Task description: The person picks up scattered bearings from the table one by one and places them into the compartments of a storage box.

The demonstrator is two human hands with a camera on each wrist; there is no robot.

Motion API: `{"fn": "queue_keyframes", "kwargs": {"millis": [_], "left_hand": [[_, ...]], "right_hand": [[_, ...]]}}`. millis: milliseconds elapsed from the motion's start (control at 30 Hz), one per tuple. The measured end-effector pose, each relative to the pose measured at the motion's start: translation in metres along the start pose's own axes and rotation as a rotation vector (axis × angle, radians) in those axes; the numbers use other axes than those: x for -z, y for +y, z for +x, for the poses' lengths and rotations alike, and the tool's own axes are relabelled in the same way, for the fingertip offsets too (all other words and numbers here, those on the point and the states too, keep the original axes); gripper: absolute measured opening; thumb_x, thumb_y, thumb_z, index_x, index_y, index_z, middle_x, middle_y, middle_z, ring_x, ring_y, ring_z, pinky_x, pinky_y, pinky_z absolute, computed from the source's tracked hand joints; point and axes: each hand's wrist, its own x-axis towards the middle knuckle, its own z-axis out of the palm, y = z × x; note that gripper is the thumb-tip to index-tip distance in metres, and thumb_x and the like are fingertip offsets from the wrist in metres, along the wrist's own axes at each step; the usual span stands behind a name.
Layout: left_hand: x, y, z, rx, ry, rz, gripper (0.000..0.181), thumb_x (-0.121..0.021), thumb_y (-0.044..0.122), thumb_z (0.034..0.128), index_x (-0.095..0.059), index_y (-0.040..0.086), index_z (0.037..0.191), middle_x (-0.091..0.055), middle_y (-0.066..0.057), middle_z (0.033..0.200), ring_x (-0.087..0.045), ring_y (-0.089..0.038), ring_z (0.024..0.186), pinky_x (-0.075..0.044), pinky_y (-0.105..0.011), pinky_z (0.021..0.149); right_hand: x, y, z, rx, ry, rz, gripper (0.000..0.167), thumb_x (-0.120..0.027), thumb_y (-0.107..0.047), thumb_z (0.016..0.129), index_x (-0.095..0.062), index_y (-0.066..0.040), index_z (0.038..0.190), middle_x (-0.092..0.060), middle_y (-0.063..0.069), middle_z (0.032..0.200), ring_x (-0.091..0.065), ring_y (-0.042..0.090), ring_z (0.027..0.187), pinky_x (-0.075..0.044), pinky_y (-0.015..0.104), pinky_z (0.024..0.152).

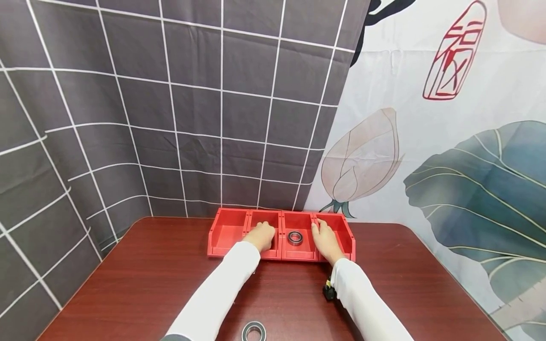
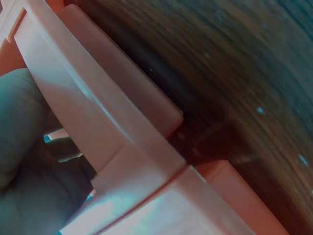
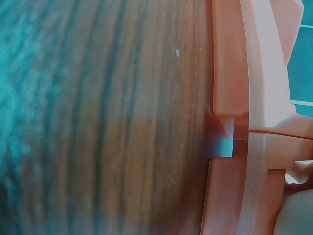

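Note:
A red parts bin (image 1: 228,234) with several compartments in a row stands at the far edge of the table. My left hand (image 1: 261,235) reaches down into the second compartment from the left; its fingertips are hidden there. In the left wrist view, the left hand (image 2: 22,147) has bent fingers behind the bin's front wall. A bearing (image 1: 295,237) lies in the third compartment. Over the divider right of it is my right hand (image 1: 327,240), thumb on the bearing's side, its other fingertips hidden. Only an edge of the right hand (image 3: 296,213) shows in the right wrist view.
Another bearing (image 1: 253,331) lies on the brown table (image 1: 162,274) at the near edge of the view. A small black object with a yellow mark (image 1: 329,291) sits beside the right sleeve. Behind the table hang a grey checked cloth (image 1: 192,113) and a floral cloth (image 1: 384,76).

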Motion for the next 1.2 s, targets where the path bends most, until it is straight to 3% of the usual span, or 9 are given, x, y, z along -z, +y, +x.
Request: {"fn": "queue_keyframes", "kwargs": {"millis": [367, 600, 967, 1200], "left_hand": [[0.004, 0.005, -0.003, 0.038, -0.006, -0.011, 0.011, -0.067, 0.004, 0.084, -0.072, 0.007, 0.093, -0.057, -0.017, 0.096, -0.055, -0.029, 0.09, -0.05, -0.038, 0.08], [0.009, 0.005, -0.005, -0.002, 0.037, 0.007, 0.01, -0.069, 0.008, 0.0832, -0.072, 0.006, 0.093, -0.059, -0.015, 0.093, -0.058, -0.028, 0.088, -0.05, -0.035, 0.082], [0.016, 0.003, -0.015, 0.039, 0.014, -0.072, 0.015, -0.07, 0.013, 0.0825, -0.071, 0.005, 0.096, -0.055, -0.013, 0.097, -0.055, -0.025, 0.088, -0.05, -0.034, 0.081], [0.025, 0.002, -0.02, 0.01, 0.064, -0.088, 0.024, -0.071, 0.015, 0.0823, -0.068, 0.001, 0.102, -0.055, -0.014, 0.101, -0.054, -0.026, 0.092, -0.049, -0.034, 0.083]], "right_hand": [[-0.002, -0.002, -0.001, 0.039, 0.031, -0.034, 0.051, -0.039, -0.028, 0.102, -0.033, 0.004, 0.142, -0.044, 0.026, 0.136, -0.044, 0.038, 0.122, -0.033, 0.056, 0.103], [0.0, 0.0, -0.001, 0.018, 0.021, -0.022, 0.053, -0.038, -0.03, 0.103, -0.031, 0.002, 0.144, -0.042, 0.025, 0.139, -0.042, 0.038, 0.124, -0.033, 0.056, 0.103], [-0.002, 0.001, -0.001, 0.02, 0.01, -0.02, 0.053, -0.038, -0.031, 0.102, -0.031, 0.002, 0.144, -0.041, 0.025, 0.139, -0.042, 0.038, 0.124, -0.033, 0.057, 0.102], [-0.001, 0.003, 0.001, 0.009, -0.001, -0.019, 0.054, -0.037, -0.032, 0.103, -0.029, 0.001, 0.145, -0.04, 0.025, 0.14, -0.041, 0.039, 0.125, -0.034, 0.057, 0.101]]}}
